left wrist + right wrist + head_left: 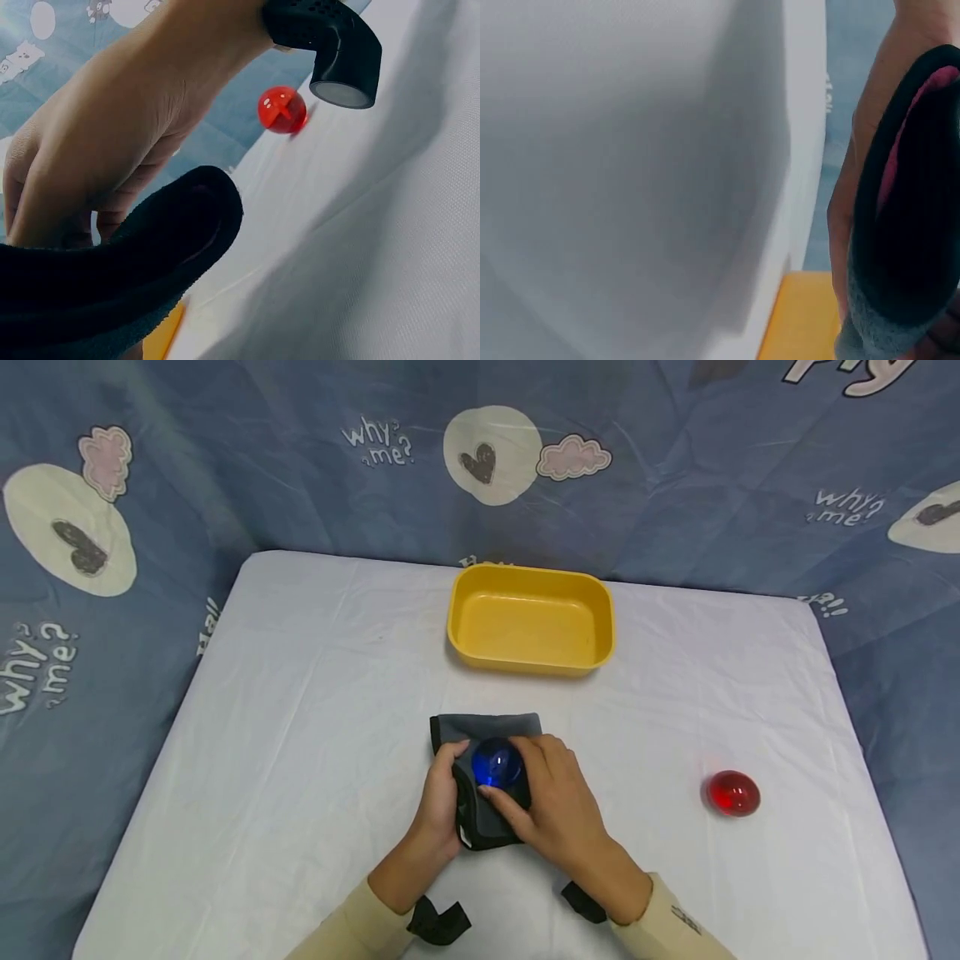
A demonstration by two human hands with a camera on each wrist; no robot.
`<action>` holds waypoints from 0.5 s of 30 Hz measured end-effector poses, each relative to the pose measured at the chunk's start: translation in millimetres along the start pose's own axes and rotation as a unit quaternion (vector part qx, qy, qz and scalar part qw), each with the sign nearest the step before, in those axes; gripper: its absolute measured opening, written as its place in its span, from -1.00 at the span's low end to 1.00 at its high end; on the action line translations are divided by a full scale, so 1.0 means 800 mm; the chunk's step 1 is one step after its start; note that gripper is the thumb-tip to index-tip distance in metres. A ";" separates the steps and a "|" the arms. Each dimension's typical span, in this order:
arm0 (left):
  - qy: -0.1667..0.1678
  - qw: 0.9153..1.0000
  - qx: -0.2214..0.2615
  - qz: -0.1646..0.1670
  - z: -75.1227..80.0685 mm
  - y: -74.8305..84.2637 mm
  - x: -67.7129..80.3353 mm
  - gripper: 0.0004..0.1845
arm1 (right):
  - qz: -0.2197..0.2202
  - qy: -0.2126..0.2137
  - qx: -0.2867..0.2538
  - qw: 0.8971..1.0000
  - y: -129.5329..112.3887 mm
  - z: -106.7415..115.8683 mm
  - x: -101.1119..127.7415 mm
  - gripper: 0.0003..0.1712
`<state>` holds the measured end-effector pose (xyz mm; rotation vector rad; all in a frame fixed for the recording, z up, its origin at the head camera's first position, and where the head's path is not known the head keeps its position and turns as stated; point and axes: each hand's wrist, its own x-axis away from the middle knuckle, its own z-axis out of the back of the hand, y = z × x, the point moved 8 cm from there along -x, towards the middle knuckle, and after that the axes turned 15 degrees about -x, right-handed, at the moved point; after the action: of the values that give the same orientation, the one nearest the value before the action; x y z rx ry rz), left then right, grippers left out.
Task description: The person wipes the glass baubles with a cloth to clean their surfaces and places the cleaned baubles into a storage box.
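Head view. Table under a pale cloth [300,735]. Near its front middle lies a dark grey fabric pouch [487,731], and a glossy blue glass ball [497,764] sits at the pouch's mouth, between both hands. The left hand [438,806] grips the pouch's near-left edge, thumb curled over the cloth. The right hand [558,806] curls round the ball's right side, fingertips touching it and the pouch beneath. A yellow rectangular plastic tub [532,620] stands behind the pouch, apart from it. A red glass ball [733,793] lies well to the right, untouched.

Left wrist view. The left hand [112,142] pinches a rolled dark hem of the pouch [127,270]; the red ball [282,109] shows beyond on the cloth. The blue ball is hidden.

Right wrist view. Only the pouch's open mouth [911,225] shows, with a pink lining, and a corner of the tub [802,319]; the right hand's fingers cannot be made out here.

Handling note, as judgement: the ball looks smooth and prone to roll, so the left hand should hold the mouth wide and taut while the right keeps the ball cupped, not pinched, and eases it along the fabric.
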<state>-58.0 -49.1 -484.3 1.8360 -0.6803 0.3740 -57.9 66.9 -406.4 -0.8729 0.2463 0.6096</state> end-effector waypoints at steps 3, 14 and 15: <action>-0.001 1.000 0.003 0.004 0.000 -0.001 0.000 -0.33 | -0.015 0.011 -0.012 1.000 0.005 -0.001 0.000 -0.27; -0.013 1.000 0.006 0.013 -0.001 -0.003 0.000 -0.29 | -0.048 -0.004 0.020 0.999 0.020 -0.004 0.001 -0.15; -0.013 1.000 0.007 0.012 -0.001 -0.003 -0.001 -0.30 | -0.049 -0.011 0.026 0.998 0.020 -0.004 0.002 -0.15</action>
<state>-57.2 -47.8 -486.0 1.8510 -0.7204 0.3716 -66.5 72.9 -419.4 -0.8221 0.1972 0.5185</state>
